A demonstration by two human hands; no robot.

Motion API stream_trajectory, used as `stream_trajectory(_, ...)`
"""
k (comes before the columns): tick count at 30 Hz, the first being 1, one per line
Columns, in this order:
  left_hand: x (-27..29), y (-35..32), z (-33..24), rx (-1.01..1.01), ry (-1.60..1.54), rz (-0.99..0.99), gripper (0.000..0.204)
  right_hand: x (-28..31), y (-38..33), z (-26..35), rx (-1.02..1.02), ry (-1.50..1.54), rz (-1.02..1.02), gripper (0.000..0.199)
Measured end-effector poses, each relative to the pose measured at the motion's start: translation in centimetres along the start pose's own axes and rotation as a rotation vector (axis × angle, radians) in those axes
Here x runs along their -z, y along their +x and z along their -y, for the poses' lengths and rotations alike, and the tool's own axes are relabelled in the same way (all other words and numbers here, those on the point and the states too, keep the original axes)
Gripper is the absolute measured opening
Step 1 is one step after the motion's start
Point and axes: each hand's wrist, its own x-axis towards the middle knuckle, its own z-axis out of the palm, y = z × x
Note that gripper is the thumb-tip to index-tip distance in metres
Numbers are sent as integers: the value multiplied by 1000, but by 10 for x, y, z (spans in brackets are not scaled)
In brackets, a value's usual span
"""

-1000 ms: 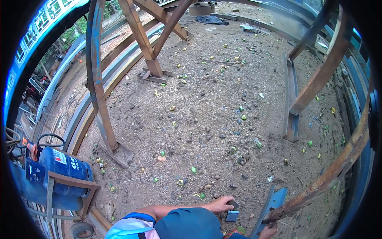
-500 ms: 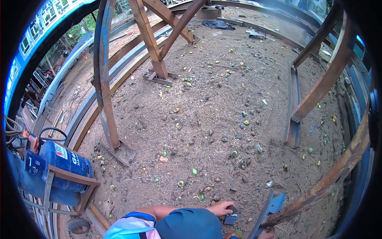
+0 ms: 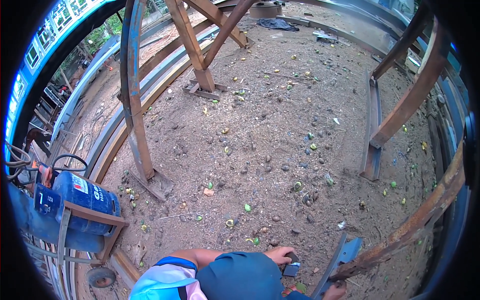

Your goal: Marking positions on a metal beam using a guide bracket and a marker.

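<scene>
At the lower middle, my left hand (image 3: 281,255) is closed on a small dark flat block (image 3: 292,257), thumb and fingers at its edge. Just below it sits a small grey-blue metal piece (image 3: 291,270) with a pale top edge; I cannot tell whether the two touch. My right hand (image 3: 335,290) is low in the picture, right beside the foot of a steel channel (image 3: 330,262) with a blue plate. Its fingers are curled, and what they hold, if anything, is hidden. A rusty beam (image 3: 400,232) runs from that foot up to the right.
Brown steel legs stand on foot plates at left (image 3: 155,184) and right (image 3: 371,167). A blue gas cylinder (image 3: 85,197) rests in a wheeled frame at the lower left, with hoses. Green and yellow fruit bits and dark stones dot the dirt ground (image 3: 225,170).
The view has shifted slightly. My left hand has turned a little with the dark block, which is now closer over the grey-blue piece. My right hand stays beside the channel foot.
</scene>
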Motion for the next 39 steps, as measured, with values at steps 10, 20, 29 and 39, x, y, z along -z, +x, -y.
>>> stream_trajectory(10, -3, 5, -2, 37, 10, -3, 39, -13, 0, -49, -100, -30, 97, 21)
stream_trajectory(20, -1, 0, -7, 29, 49, -14, 41, -10, 2, -10, -144, 21, 22, 11)
stream_trajectory(29, -3, 2, -2, 6, 18, -24, 40, -14, 0, -32, -191, 15, 58, 18)
stream_trajectory(39, -1, 0, -14, 11, 37, -15, 40, -15, 3, -33, -87, 55, 27, 16)
